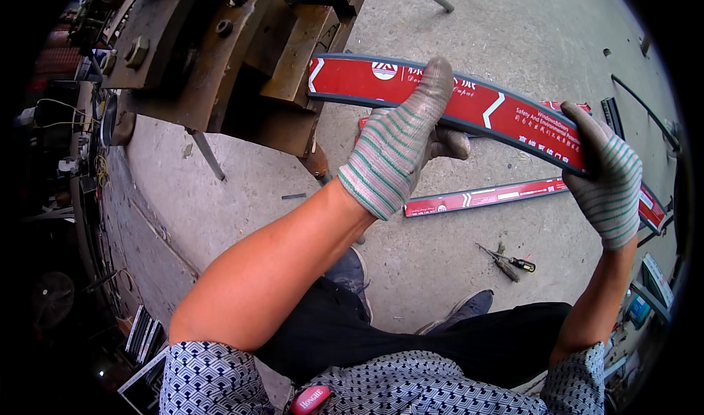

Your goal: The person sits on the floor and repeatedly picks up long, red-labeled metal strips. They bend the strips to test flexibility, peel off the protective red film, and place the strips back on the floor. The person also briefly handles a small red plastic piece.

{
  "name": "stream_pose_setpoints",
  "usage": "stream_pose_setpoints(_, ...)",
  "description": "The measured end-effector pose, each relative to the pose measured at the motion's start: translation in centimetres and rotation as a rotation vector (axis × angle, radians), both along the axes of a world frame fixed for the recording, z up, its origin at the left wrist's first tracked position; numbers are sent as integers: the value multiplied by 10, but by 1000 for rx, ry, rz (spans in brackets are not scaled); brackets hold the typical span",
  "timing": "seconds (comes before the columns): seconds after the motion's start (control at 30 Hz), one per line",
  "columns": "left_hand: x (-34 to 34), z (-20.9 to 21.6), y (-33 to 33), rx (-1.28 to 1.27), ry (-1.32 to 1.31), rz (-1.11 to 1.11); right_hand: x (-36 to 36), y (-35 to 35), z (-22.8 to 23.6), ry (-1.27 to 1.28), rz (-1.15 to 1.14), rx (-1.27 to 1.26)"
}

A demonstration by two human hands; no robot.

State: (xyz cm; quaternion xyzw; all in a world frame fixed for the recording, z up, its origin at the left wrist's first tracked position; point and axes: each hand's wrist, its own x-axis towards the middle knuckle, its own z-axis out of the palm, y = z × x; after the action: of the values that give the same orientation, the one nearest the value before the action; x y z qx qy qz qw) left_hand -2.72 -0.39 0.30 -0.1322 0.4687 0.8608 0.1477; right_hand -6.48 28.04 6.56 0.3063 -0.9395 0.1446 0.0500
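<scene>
Both my hands, in white knit gloves with green stripes, hold a long window-frame profile (477, 111) with dark grey edges and red printed film. My left hand (400, 147) grips it left of the middle, its thumb lying across the film and its fingers curled underneath. Around the right end my right hand (610, 184) is closed, with part of the grip hidden by the palm. The profile's left end meets the front of a brown steel machine (290, 48) in the picture; I cannot tell whether it touches or enters it.
On the concrete floor another red-filmed profile (491, 195) lies below the held one. A screwdriver (522, 264) and a pliers-like tool (506, 270) lie near my shoes (462, 309). A metal leg (207, 155) stands under the machine. More frame pieces (656, 279) are at the far right.
</scene>
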Motion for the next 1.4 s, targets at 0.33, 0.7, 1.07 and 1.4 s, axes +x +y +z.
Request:
stream_pose_setpoints(0.33, -1, 3, 3, -45, -21, 23, 7, 2, 1, 11, -2, 23)
stream_pose_setpoints(0.7, 3, -5, -6, 3, 4, 25, 26, -10, -6, 43, -65, 75)
stream_pose_setpoints(1.07, 5, -8, -9, -48, -69, 84, 37, -28, -31, -32, -54, -72)
stream_pose_setpoints(1.4, 6, -5, -11, -122, -125, 11, 35, -44, -35, -1, -83, -13)
